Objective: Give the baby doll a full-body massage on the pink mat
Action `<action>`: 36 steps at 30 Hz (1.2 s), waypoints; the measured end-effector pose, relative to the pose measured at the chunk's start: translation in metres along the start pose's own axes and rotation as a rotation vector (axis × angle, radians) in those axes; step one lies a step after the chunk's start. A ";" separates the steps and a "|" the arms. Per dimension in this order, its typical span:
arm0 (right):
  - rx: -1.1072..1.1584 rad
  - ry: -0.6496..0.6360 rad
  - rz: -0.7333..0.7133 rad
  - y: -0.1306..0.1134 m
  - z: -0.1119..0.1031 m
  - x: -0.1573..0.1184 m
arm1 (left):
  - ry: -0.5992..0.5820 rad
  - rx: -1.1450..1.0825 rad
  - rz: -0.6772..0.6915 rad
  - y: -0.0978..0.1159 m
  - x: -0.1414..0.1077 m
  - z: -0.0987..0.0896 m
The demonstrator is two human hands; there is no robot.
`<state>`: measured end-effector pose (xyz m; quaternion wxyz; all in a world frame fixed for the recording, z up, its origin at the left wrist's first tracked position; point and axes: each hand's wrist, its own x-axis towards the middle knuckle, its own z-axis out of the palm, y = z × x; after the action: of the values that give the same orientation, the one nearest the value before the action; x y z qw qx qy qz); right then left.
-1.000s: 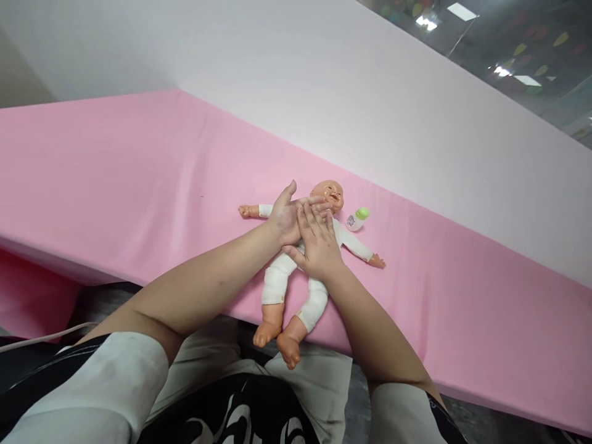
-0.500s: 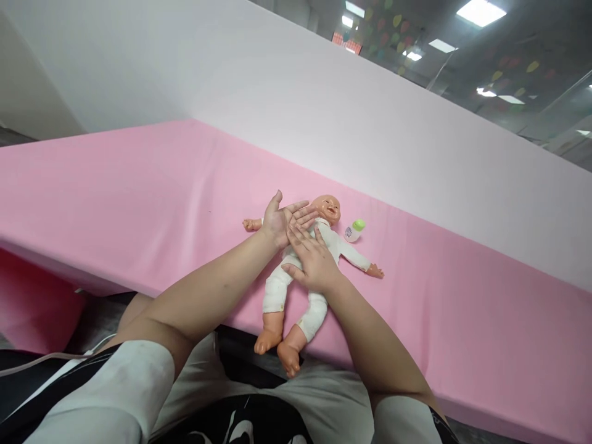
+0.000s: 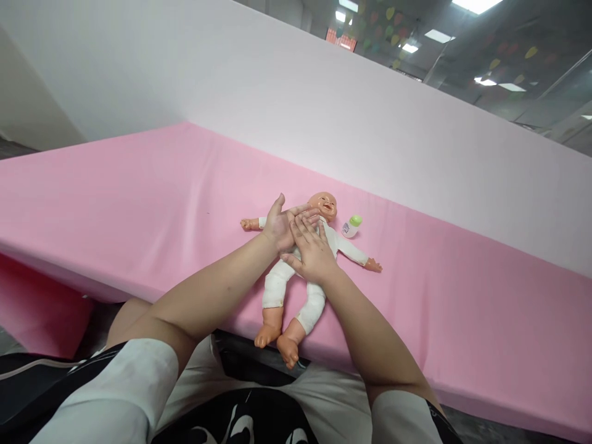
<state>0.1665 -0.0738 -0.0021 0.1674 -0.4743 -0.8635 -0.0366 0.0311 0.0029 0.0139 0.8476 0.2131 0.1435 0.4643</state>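
One pink tabletop [image 3: 139, 216] stretches out to the left of the doll [image 3: 330, 239], runs beneath it and carries on past it to the right. The doll lies on it face up in a white suit, head toward the white wall [image 3: 277, 117] behind it, feet at the near edge, arms spread to both sides. Above its left-hand outstretched arm, just beside the white sleeve, my left grip [image 3: 280, 229] is released: palm up, thumb raised, fingers extended toward the doll's head and over its upper chest. Whether the back of it presses on the doll I cannot tell. Next, over the doll's middle, comes my right grip [image 3: 316, 254], also released and flat, palm down, its fingers laid across my left fingers and palm, its thumb stretched out above the doll's hip. To the right of the doll's head, near it and apart from both my grips, is a small clear bottle [image 3: 351, 227] with a green cap and a printed label. Below that, the doll's other arm reaches out to the right across the tabletop.
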 end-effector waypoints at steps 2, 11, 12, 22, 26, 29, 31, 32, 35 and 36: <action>0.007 -0.008 -0.002 -0.001 -0.002 -0.001 | 0.024 0.003 0.062 0.008 0.001 -0.003; 0.086 -0.085 -0.180 -0.009 -0.008 -0.005 | 0.069 -0.047 0.086 0.019 -0.001 -0.008; 0.089 -0.083 -0.186 -0.011 -0.008 -0.006 | 0.070 -0.045 0.084 0.016 -0.002 -0.006; -0.037 -0.009 0.010 -0.004 -0.005 -0.003 | 0.009 0.012 0.002 -0.018 -0.011 0.016; -0.058 -0.028 0.117 -0.004 -0.005 -0.001 | 0.027 0.033 0.004 -0.010 -0.010 0.013; -0.023 -0.051 0.102 -0.004 -0.008 -0.002 | 0.081 0.055 0.050 -0.002 -0.006 0.005; 0.026 -0.073 0.034 -0.003 -0.009 -0.002 | 0.118 0.079 0.077 0.001 -0.001 0.000; 0.057 -0.077 -0.002 -0.003 -0.009 -0.002 | 0.135 0.093 0.086 0.001 0.001 -0.002; 0.172 -0.017 -0.067 0.000 -0.009 -0.002 | 0.187 0.167 0.134 -0.002 0.007 -0.005; 0.211 0.017 -0.078 0.001 -0.009 -0.003 | 0.206 0.217 0.159 -0.004 0.008 -0.006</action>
<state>0.1714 -0.0773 0.0049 0.2224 -0.4198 -0.8788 0.0441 0.0361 0.0093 0.0062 0.7610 0.2655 0.2614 0.5310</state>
